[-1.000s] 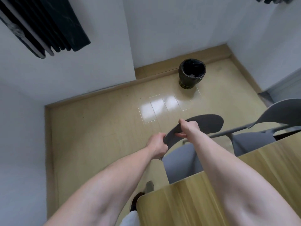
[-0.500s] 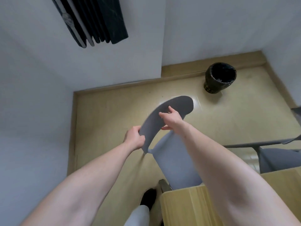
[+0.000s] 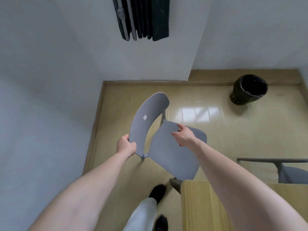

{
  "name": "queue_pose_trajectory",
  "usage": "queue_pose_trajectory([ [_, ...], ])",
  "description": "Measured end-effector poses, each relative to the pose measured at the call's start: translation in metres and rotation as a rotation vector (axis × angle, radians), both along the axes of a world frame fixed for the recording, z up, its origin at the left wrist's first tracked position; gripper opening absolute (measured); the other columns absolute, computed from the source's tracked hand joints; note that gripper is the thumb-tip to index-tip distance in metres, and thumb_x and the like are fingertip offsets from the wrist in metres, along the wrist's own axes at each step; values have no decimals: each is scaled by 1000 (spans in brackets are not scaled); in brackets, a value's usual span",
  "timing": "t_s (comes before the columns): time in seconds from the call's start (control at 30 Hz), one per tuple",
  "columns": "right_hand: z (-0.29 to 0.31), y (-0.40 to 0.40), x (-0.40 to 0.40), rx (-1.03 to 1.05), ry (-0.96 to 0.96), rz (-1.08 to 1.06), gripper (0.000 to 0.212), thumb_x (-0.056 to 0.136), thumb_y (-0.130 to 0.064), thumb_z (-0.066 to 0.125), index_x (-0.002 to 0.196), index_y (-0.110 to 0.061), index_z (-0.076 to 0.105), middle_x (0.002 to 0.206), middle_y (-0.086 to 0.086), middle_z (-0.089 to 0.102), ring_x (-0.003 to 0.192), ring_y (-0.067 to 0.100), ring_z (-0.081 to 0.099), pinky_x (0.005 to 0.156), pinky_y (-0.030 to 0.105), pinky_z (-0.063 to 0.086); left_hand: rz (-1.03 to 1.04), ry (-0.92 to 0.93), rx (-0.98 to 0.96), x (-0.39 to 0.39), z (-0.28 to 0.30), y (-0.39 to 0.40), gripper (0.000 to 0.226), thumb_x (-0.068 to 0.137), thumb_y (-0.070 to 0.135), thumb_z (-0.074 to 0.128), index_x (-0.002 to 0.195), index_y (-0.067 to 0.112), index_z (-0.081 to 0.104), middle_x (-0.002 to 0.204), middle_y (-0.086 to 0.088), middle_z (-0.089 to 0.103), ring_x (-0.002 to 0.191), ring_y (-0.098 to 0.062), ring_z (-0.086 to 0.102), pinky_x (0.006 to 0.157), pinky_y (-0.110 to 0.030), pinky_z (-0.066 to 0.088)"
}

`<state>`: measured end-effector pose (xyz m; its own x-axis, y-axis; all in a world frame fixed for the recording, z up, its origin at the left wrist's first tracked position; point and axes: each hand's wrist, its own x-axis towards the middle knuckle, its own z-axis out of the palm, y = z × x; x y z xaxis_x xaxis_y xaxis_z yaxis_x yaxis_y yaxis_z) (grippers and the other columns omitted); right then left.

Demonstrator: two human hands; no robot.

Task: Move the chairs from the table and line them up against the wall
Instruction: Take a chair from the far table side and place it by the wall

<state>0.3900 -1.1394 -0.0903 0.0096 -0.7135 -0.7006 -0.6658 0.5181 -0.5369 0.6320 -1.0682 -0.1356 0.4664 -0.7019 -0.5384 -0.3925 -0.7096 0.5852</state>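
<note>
A grey chair [image 3: 175,152] stands on the tan floor out from the wooden table [image 3: 200,205], its curved backrest [image 3: 146,120] turned toward the left wall. My left hand [image 3: 125,146] is closed around the lower end of the backrest. My right hand [image 3: 184,135] hovers over the rear edge of the seat with fingers spread, holding nothing. A second grey chair [image 3: 290,174] stays tucked at the table on the right, mostly cut off by the frame edge.
A black waste bin [image 3: 248,90] stands near the far wall at the right. White walls meet in a corner ahead and to the left. A dark folded object [image 3: 143,17] hangs on the wall above. My shoes [image 3: 157,192] are beside the table's corner.
The chair has swung out from the table and turned leftward toward the wall. My right hand has come off the backrest and now sits open over the seat; my left hand keeps its grip.
</note>
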Motion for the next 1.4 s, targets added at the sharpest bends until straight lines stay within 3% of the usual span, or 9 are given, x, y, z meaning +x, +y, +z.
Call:
queue_pose_trajectory([
  [0.1,6,28,8,-16,32,88,70,91,-22,52,157,-24,27,152,4,46,109,25,65,94,38,56,133,34,23,27,-1,38,13,76,3,56,75,14,62,73,0,66,71,-28,65,68,-41,61],
  [0.27,14,82,24,-40,65,218,69,93,-21,53,157,-20,28,155,3,43,128,24,55,95,28,48,345,79,32,75,-35,113,16,68,8,57,78,17,67,83,-2,74,76,-29,72,67,-50,63],
  [0.53,15,172,67,22,96,367,69,92,-25,53,157,-23,27,153,4,45,129,27,54,102,32,47,557,30,21,100,10,241,21,77,-2,58,77,18,67,85,-6,71,73,-30,70,59,-35,61],
  [0.63,14,192,83,42,118,424,68,95,-27,52,157,-22,25,154,5,44,131,27,53,98,31,45,572,0,62,123,3,277,21,73,2,59,84,15,71,90,-6,76,77,-29,72,70,-43,63],
  [0.8,18,230,135,33,151,544,66,97,-27,50,158,-22,25,156,5,42,136,27,49,104,30,42,583,-49,110,159,7,350,19,74,2,60,85,12,71,89,-9,74,81,-31,72,76,-44,62],
  [0.9,21,256,170,23,148,617,66,97,-25,48,158,-21,23,152,7,46,127,27,56,96,30,47,576,-61,137,175,12,394,11,74,5,63,75,15,66,83,-8,73,77,-31,70,74,-39,61],
  [1.1,25,317,245,-66,195,806,68,94,-18,47,158,-19,24,150,8,48,125,28,57,83,25,45,536,-92,160,203,19,474,9,79,9,63,85,13,70,84,-8,69,81,-30,62,66,-28,42],
  [1.23,24,362,299,-103,201,976,71,94,-15,46,159,-18,18,157,11,35,138,31,44,100,33,45,522,-89,175,223,20,528,10,78,5,59,82,11,67,78,-6,65,77,-29,57,61,-27,39],
  [1.4,23,407,355,-190,186,1163,76,91,-12,46,158,-23,13,155,9,31,133,34,47,100,38,46,481,-73,130,243,23,576,14,74,9,61,65,15,54,64,-1,54,64,-23,44,52,-30,32],
])
